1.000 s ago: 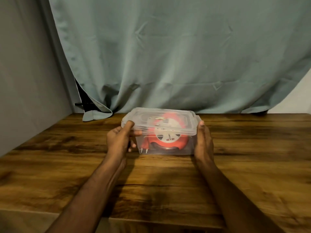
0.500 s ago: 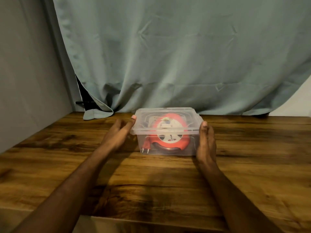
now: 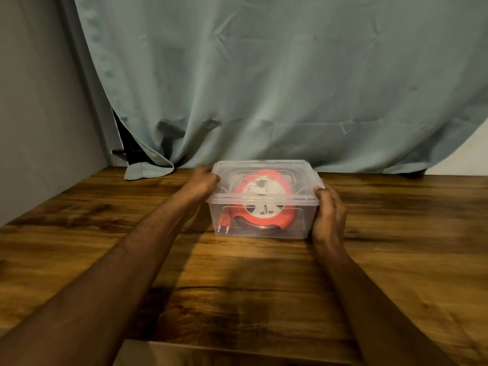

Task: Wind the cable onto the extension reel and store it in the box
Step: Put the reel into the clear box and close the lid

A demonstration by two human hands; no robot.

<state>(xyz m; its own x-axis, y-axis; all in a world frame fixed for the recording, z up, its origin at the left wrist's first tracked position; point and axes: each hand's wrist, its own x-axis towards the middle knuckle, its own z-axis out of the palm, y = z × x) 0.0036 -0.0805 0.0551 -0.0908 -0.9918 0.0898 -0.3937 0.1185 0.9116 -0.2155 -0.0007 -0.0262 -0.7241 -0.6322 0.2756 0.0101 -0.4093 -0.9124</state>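
Note:
A clear plastic box (image 3: 301, 223) stands on the wooden table (image 3: 237, 286) near its back edge, with its clear lid (image 3: 303, 175) on top. Inside lies the red extension reel (image 3: 264, 207) with a white centre; its red plug (image 3: 224, 223) rests in the front left corner. My left hand (image 3: 202, 182) is curled against the box's far left side at the lid. My right hand (image 3: 328, 215) presses flat against the box's right wall, thumb at the lid's front right corner.
A grey-green curtain (image 3: 264, 88) hangs right behind the box, its hem touching the table. A grey wall (image 3: 39, 114) borders the table on the left. The table's front edge (image 3: 237, 347) runs below my forearms.
The box has slid away from me toward the curtain. My left hand has moved from the front left corner to the far left side of the lid.

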